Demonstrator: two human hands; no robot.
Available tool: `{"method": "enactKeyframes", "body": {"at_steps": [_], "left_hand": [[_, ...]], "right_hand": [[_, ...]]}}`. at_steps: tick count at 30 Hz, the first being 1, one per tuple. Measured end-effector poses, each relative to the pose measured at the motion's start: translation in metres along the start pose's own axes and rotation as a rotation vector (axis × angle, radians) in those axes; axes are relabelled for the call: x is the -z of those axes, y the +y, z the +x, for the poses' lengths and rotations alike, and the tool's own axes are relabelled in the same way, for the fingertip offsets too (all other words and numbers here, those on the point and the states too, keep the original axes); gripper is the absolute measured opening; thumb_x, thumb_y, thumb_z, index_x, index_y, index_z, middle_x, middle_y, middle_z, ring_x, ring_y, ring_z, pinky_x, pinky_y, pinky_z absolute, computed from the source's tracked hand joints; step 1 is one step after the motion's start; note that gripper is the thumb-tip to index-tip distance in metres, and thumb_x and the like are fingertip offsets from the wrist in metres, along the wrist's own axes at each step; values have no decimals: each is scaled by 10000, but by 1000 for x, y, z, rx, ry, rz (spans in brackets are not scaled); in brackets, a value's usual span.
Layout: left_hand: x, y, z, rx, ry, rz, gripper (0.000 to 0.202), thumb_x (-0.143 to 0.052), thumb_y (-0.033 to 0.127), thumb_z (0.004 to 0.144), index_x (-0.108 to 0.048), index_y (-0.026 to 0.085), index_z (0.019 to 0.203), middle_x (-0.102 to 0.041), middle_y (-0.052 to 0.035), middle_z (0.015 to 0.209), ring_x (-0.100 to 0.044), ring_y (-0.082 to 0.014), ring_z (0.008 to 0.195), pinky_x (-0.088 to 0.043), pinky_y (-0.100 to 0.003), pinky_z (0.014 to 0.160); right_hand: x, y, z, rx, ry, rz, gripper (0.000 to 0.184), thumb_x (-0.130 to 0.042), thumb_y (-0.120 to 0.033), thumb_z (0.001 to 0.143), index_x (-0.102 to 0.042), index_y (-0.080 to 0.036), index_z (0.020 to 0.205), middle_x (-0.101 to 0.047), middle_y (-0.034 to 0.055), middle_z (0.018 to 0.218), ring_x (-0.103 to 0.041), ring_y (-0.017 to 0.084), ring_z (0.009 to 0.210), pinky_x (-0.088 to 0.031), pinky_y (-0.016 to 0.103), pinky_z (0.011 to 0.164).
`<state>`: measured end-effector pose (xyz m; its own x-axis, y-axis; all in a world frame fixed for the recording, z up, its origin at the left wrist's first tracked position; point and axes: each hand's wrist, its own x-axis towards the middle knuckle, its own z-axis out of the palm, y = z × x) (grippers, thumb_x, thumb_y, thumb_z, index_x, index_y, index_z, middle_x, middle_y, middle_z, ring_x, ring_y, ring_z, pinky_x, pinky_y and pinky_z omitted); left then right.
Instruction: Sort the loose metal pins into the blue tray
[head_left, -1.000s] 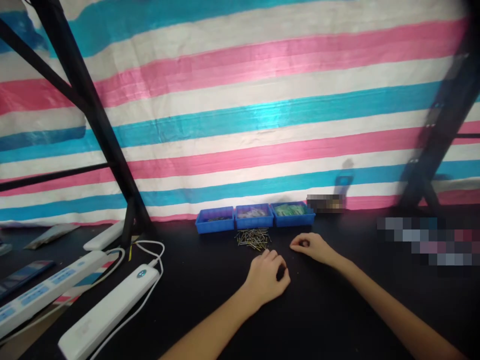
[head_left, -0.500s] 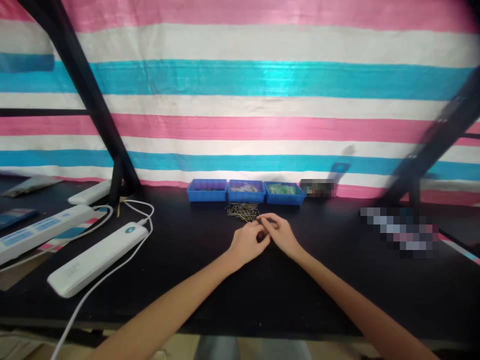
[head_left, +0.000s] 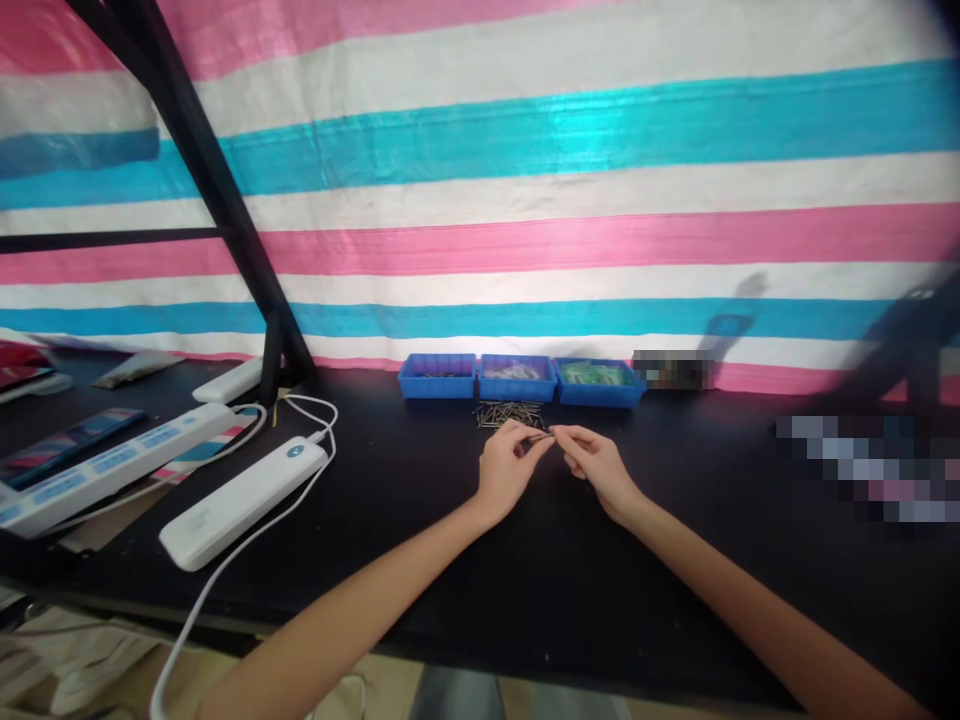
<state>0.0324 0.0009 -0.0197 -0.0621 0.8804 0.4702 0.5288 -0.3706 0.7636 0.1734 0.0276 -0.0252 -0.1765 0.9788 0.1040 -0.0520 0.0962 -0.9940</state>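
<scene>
Both hands meet over the black table (head_left: 450,560), fingertips almost touching. My left hand (head_left: 504,472) is closed in a pinch on a thin, dark screw (head_left: 541,436). The thumb and forefinger of my right hand (head_left: 600,472) pinch at the screw's other end; its exact shape is too small to make out. Just behind the fingers lies a loose pile of long, thin screws (head_left: 510,413). Behind the pile stand three blue bins in a row: the left bin (head_left: 437,388) holds dark small parts, the middle bin (head_left: 517,390) pale packets, the right bin (head_left: 598,396) green-and-white packets.
To the left are a white power bank (head_left: 240,505) with a white cable (head_left: 262,515), a power strip (head_left: 120,460) and a phone (head_left: 75,445). A black frame post (head_left: 225,200) rises there. Striped sheeting (head_left: 487,240) hangs behind. Blurred-out items lie at the right.
My hands have drawn slightly apart, from overlapping fingers to facing pinches, and the thin screw now shows between them. The view has turned a little left and tilted.
</scene>
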Motion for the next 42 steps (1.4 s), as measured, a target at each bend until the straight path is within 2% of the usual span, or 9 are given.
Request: {"method": "enactKeyframes", "body": {"at_steps": [8, 13, 16, 22, 26, 32, 36, 39, 42], "left_hand": [[-3, 0, 3, 54, 123, -320, 213, -602, 355, 743, -645, 148, 720, -569, -22, 751, -517, -102, 631, -399, -219, 547], [-4, 1, 2, 82, 79, -373, 236, -578, 359, 760, -670, 142, 766, -582, -35, 779, -491, -87, 578, -374, -205, 492], [-1, -4, 9, 106, 100, -379, 260, -583, 374, 750, -684, 134, 753, -596, -41, 765, -466, -71, 515, -342, -197, 448], [39, -51, 50, 289, 374, -428, 373, -652, 382, 668, -681, 142, 951, -641, -26, 658, -373, -39, 375, -278, -191, 382], [69, -82, 68, 383, 516, -472, 415, -675, 352, 633, -669, 121, 977, -678, -78, 835, -435, -30, 373, -277, -186, 373], [81, -88, 74, 419, 422, -553, 418, -691, 320, 633, -662, 110, 993, -662, -130, 980, -475, -26, 369, -253, -174, 330], [84, -87, 77, 390, 332, -609, 432, -688, 286, 667, -627, 140, 1068, -616, -139, 1102, -500, -17, 393, -262, -160, 326], [89, -85, 80, 367, 252, -652, 614, -710, 242, 659, -495, 164, 1228, -540, -164, 1210, -599, -65, 509, -293, -146, 343], [93, -82, 81, 374, 194, -682, 767, -711, 260, 664, -344, 155, 1329, -487, -198, 1252, -650, -119, 603, -314, -141, 352]], "right_hand": [[-2, 0, -4, 0, -27, -124, 396, -633, -519, 669, -644, -150, 813, -394, -49, 469, -305, 71, 413, -208, 207, 387], [-6, -3, -6, 71, -138, -233, 366, -607, -514, 701, -626, -153, 752, -432, -42, 459, -347, 75, 404, -245, 210, 397], [-6, -3, -6, 64, -127, -204, 350, -589, -500, 728, -614, -154, 779, -459, -38, 498, -351, 65, 399, -240, 199, 388], [-5, -1, -4, 25, -69, -115, 365, -568, -505, 735, -594, -167, 871, -542, 11, 733, -398, 57, 423, -230, 179, 350], [-5, 1, -4, 28, -110, -152, 350, -566, -493, 747, -600, -166, 865, -528, -2, 695, -395, 53, 419, -234, 173, 350], [-5, 3, -6, 73, -153, -249, 315, -552, -458, 781, -603, -154, 842, -547, 4, 662, -404, 60, 425, -260, 185, 375], [-5, 2, -5, 184, -149, -415, 250, -546, -398, 792, -622, -160, 792, -558, 8, 640, -493, 113, 545, -366, 216, 491], [-5, 1, 0, 342, -66, -615, 208, -551, -362, 778, -638, -173, 792, -575, 24, 725, -518, 138, 632, -397, 239, 564], [-8, 1, 6, 365, 9, -874, 291, -603, -399, 715, -630, -228, 949, -569, 20, 851, -529, 144, 664, -404, 250, 576]]}}
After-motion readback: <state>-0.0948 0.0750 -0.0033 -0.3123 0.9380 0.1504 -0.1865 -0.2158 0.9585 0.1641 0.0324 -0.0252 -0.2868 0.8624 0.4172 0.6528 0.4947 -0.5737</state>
